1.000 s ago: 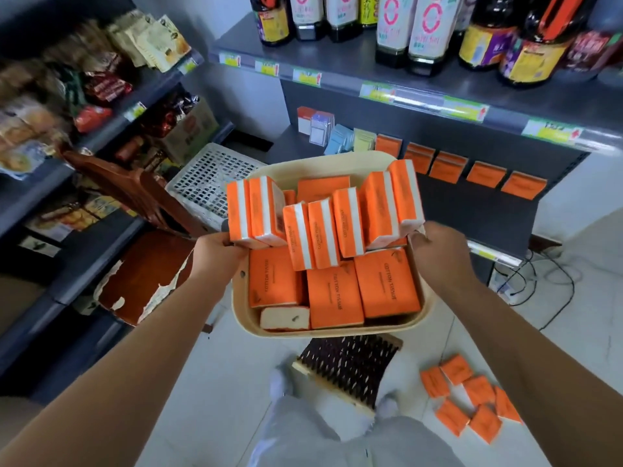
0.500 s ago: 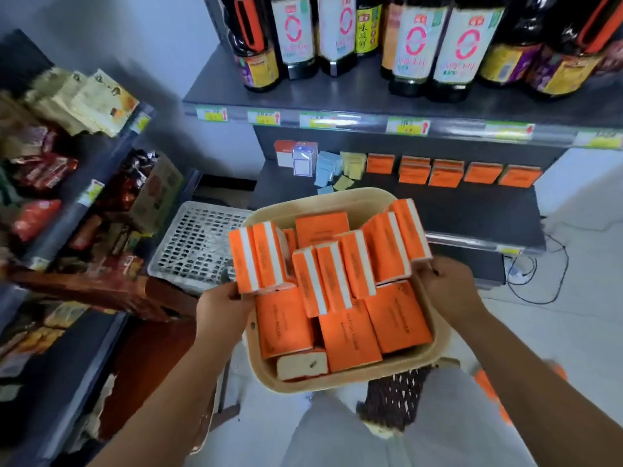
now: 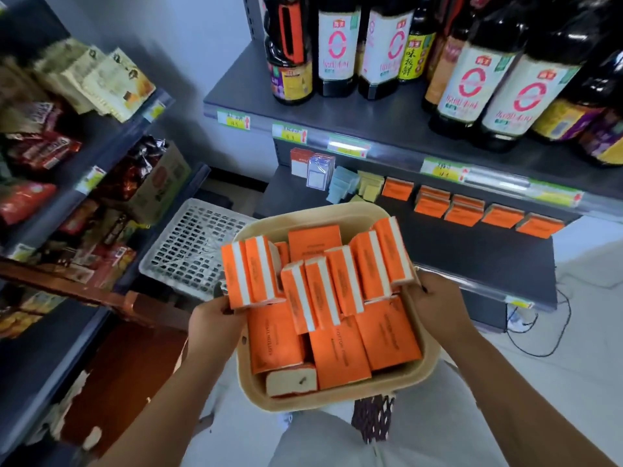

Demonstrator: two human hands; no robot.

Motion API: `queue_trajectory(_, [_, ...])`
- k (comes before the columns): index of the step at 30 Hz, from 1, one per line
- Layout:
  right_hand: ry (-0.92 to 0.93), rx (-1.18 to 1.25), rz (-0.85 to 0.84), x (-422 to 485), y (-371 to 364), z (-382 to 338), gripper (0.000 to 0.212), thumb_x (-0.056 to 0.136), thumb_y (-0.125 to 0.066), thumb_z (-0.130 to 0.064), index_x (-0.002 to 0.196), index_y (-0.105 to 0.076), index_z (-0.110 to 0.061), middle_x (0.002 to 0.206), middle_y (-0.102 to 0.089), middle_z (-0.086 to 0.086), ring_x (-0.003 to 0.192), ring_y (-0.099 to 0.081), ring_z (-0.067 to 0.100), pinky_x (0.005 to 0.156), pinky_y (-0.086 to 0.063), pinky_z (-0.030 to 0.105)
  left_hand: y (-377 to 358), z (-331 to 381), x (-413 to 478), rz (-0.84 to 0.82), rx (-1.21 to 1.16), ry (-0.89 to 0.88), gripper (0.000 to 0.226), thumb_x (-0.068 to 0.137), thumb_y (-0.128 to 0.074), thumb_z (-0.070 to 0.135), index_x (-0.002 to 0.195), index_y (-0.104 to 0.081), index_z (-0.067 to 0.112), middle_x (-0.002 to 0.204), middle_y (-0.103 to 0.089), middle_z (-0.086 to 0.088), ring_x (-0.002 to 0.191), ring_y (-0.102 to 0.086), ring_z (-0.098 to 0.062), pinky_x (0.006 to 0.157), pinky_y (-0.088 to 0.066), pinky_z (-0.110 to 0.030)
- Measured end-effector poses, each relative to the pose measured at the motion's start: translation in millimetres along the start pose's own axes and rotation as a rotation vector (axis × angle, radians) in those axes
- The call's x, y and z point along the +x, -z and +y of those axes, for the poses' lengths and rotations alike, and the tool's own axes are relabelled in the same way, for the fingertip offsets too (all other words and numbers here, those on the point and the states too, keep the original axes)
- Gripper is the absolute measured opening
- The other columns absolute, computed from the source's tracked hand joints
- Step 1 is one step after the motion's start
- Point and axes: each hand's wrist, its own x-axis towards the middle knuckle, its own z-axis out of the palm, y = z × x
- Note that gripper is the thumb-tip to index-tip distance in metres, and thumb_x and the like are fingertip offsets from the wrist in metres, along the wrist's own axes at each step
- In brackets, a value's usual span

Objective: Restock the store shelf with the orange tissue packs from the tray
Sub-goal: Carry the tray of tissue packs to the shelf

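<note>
I hold a beige tray (image 3: 333,397) in front of me, filled with several orange tissue packs (image 3: 384,335); some lie flat and some stand on edge. My left hand (image 3: 214,323) grips the tray's left rim and my right hand (image 3: 438,303) grips its right rim. Beyond the tray runs a dark store shelf (image 3: 472,254), where a row of orange tissue packs (image 3: 463,210) lies along the back, under the shelf above.
Dark sauce bottles (image 3: 475,85) stand on the upper shelf. Small white, blue and yellow packs (image 3: 340,183) sit left of the orange row. A white perforated basket (image 3: 192,247) lies left of the tray. Snack bags (image 3: 101,79) fill the left rack. Cables (image 3: 542,325) trail on the floor at right.
The tray has stayed in both hands while my view rose and moved closer to the shelf. The loose orange packs on the floor have dropped out of sight.
</note>
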Motion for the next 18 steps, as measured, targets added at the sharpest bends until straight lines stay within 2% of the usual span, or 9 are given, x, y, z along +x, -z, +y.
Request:
queue_trajectory(4, [0.073, 0.013, -0.098, 50, -1, 23, 0.030, 0.102, -0.055, -0.021, 0.079, -0.070, -0.032, 0.073, -0.069, -0.015, 0.074, -0.064, -0.008, 0.059, -0.039, 0.007, -38, 0, 1, 0.096, -0.009, 0.102, 0.023, 0.078, -0.077, 0.018, 0.056, -0.069, 0.019, 0.052, -0.065, 0.002, 0.059, -0.065, -0.027, 0.059, -0.052, -0.040])
queue_trajectory(6, [0.103, -0.013, -0.148, 77, -6, 45, 0.032, 0.103, -0.055, -0.019, 0.076, -0.067, -0.033, 0.073, -0.068, -0.015, 0.072, -0.063, -0.006, 0.061, -0.039, 0.013, -65, -3, -3, 0.139, -0.041, 0.187, 0.018, 0.076, -0.075, 0.022, 0.061, -0.070, 0.014, 0.055, -0.066, -0.001, 0.063, -0.066, -0.031, 0.061, -0.054, -0.044])
queue_trajectory(8, [0.125, -0.031, -0.189, 101, -15, 71, 0.033, 0.100, -0.056, -0.017, 0.071, -0.061, -0.030, 0.069, -0.064, -0.014, 0.071, -0.061, -0.004, 0.060, -0.038, 0.015, -91, -12, -7, 0.208, -0.080, 0.274, 0.017, 0.074, -0.075, 0.026, 0.064, -0.070, 0.013, 0.057, -0.067, -0.002, 0.061, -0.064, -0.029, 0.062, -0.054, -0.043])
queue_trajectory(12, [0.180, -0.046, -0.274, 132, -41, 119, 0.025, 0.099, -0.057, -0.016, 0.077, -0.062, -0.027, 0.076, -0.064, -0.009, 0.077, -0.064, 0.011, 0.068, -0.047, 0.034, -135, -28, -21, 0.310, -0.141, 0.433, 0.018, 0.077, -0.074, 0.004, 0.061, -0.067, 0.007, 0.052, -0.065, -0.002, 0.055, -0.050, -0.019, 0.056, -0.041, -0.031])
queue_trajectory(15, [0.216, -0.048, -0.345, 146, -63, 144, 0.021, 0.100, -0.055, -0.017, 0.088, -0.066, -0.029, 0.085, -0.067, -0.012, 0.086, -0.065, 0.010, 0.077, -0.051, 0.036, -165, -52, -23, 0.328, -0.175, 0.527, 0.004, 0.072, -0.070, 0.009, 0.069, -0.070, 0.009, 0.060, -0.069, -0.008, 0.057, -0.055, -0.021, 0.058, -0.050, -0.039])
queue_trajectory(18, [0.240, -0.086, -0.392, 150, -85, 168, 0.031, 0.101, -0.054, -0.016, 0.080, -0.060, -0.037, 0.082, -0.064, -0.012, 0.083, -0.063, 0.008, 0.074, -0.049, 0.034, -191, -76, -22, 0.294, -0.126, 0.604, 0.006, 0.067, -0.065, 0.012, 0.068, -0.070, 0.010, 0.057, -0.069, -0.005, 0.060, -0.064, -0.030, 0.058, -0.056, -0.046])
